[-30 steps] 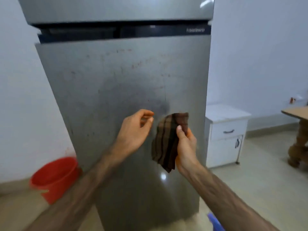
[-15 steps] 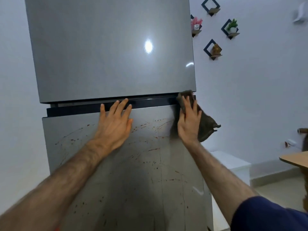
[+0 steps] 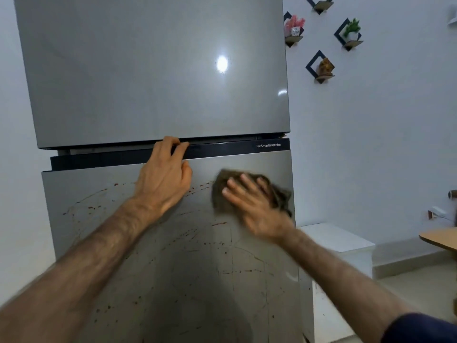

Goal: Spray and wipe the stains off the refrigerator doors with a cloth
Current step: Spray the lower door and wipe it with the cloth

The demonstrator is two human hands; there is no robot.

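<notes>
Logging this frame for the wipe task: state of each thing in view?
upper door: closed, looks clean
lower door: closed, red stains across it
cloth: pressed flat on lower door
right hand: fingers straight, pressing cloth, blurred
left hand: fingers curled over lower door's top edge

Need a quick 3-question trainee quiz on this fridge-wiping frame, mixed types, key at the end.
1. True or false: the right hand presses the cloth flat against the lower door.
2. Where do the fingers of the left hand curl?
A. Over the dark strip between the doors
B. Round a spray bottle
C. Round the cloth
3. Fill in: the reddish stains show on the ____ door; the upper door looks clean.

Key: 1 true; 2 A; 3 lower.
</notes>
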